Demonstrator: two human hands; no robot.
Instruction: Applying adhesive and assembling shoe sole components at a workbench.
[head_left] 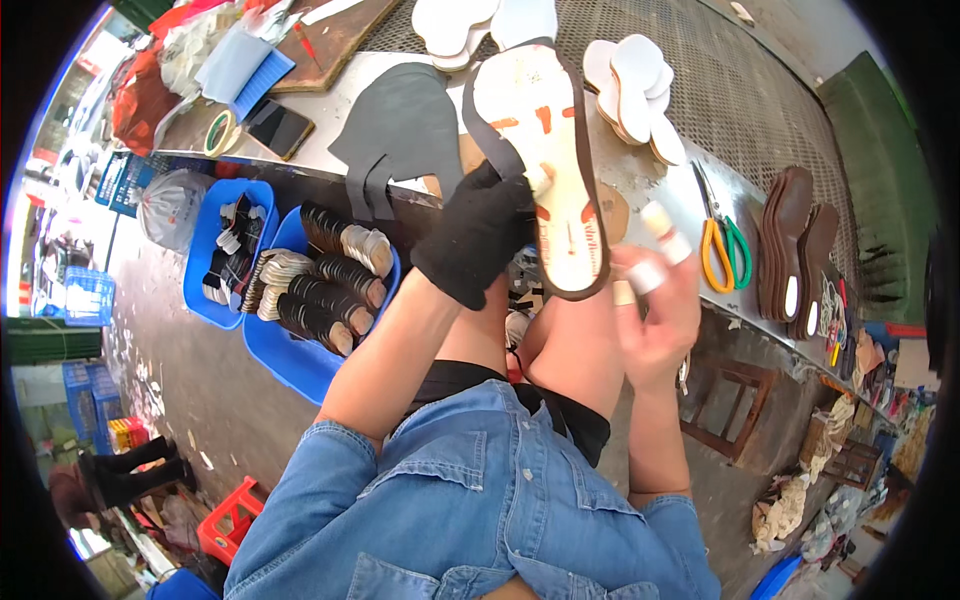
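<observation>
My left hand [470, 245], in a black glove, grips a shoe sole [530, 100] by its left edge. The sole is pale on its upward face, with orange-brown patches and a dark strip around its rim. It hangs over my knees, toe end pointing away from me. A light fingertip of the left hand shows on its pale face. To the right of the heel end is my right hand [655, 315], bare with pale tape round several fingers. Its fingers are apart with nothing in them, slightly blurred. Dark grey sheet pieces [400, 120] lie on the bench just left of the sole.
White insoles [635, 90] stand stacked on the bench. To the right are scissors [720, 245] with yellow and green handles and a stack of brown soles [785, 245]. Blue bins [270, 350] of shoe parts sit below left. A phone [280, 128] and tape roll [220, 132] lie near the bench edge.
</observation>
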